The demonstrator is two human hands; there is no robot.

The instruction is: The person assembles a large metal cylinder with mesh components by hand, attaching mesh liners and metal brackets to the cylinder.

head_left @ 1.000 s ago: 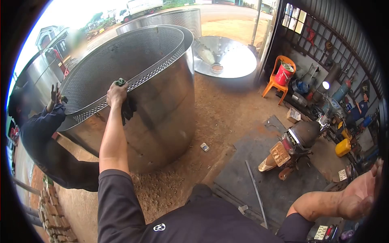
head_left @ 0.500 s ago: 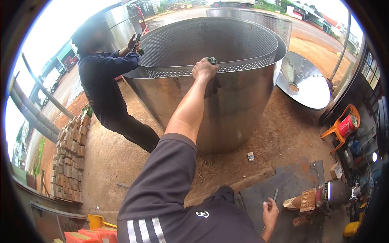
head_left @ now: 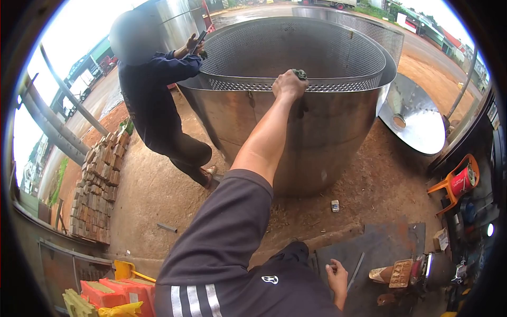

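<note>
My left hand (head_left: 289, 85) reaches far forward at the near rim of a large open metal drum (head_left: 311, 132). Its fingers are closed around a crumpled dark green cloth (head_left: 300, 74), which may be a glove. Inside the drum stands a curved perforated metal sheet (head_left: 253, 84), its upper edge beside my hand. Down at my right side hangs my right hand (head_left: 337, 277), fingers loosely bent and apart, holding nothing visible. A thin metal strip (head_left: 355, 270) lies just beyond it over the dark floor plate (head_left: 338, 253).
A co-worker (head_left: 153, 105) in dark clothes stands left of the drum, holding a phone-like object (head_left: 200, 37). Stacked wood blocks (head_left: 97, 185) are at left. A shiny metal cone (head_left: 417, 116), an orange chair (head_left: 449, 185) and a motorbike (head_left: 438, 267) are at right.
My view has turned slightly left, so the scene sits further right. My left hand keeps the cloth at the rim. My right hand appears further from the strip. The co-worker's foot now shows.
</note>
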